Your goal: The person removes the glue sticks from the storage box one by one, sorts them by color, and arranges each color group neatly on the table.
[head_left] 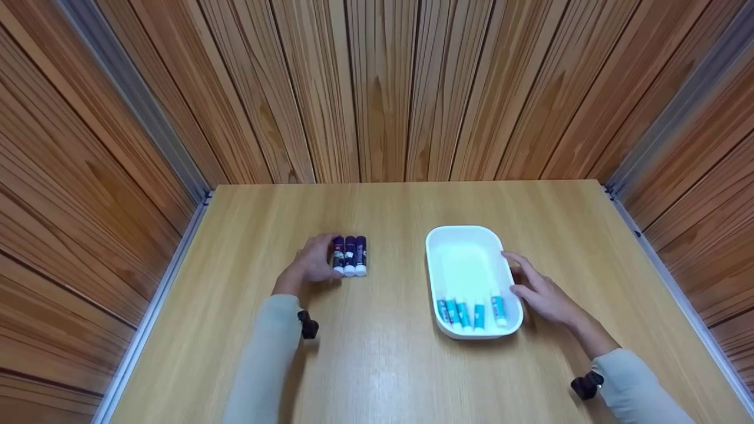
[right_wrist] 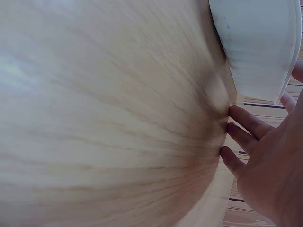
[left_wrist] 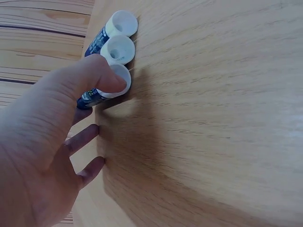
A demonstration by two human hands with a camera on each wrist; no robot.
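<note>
Three dark purple glue sticks with white ends stand side by side in a row on the table; the middle glue stick (head_left: 350,256) and the right glue stick (head_left: 361,256) are untouched. My left hand (head_left: 318,259) pinches the leftmost glue stick (head_left: 338,255) end to end, thumb on its white end in the left wrist view. At the right side of a white tray (head_left: 464,235), my right hand (head_left: 545,294) touches the rim with thumb and forefinger. Its other fingers (right_wrist: 239,137) reach down to the table beside the tray.
Inside the tray, several small teal tubes (head_left: 479,317) with white ends lie toward the near end. Wood-panelled walls (head_left: 377,88) close off the table (head_left: 377,365) at the back and both sides, with metal rails (head_left: 156,280) along its side edges.
</note>
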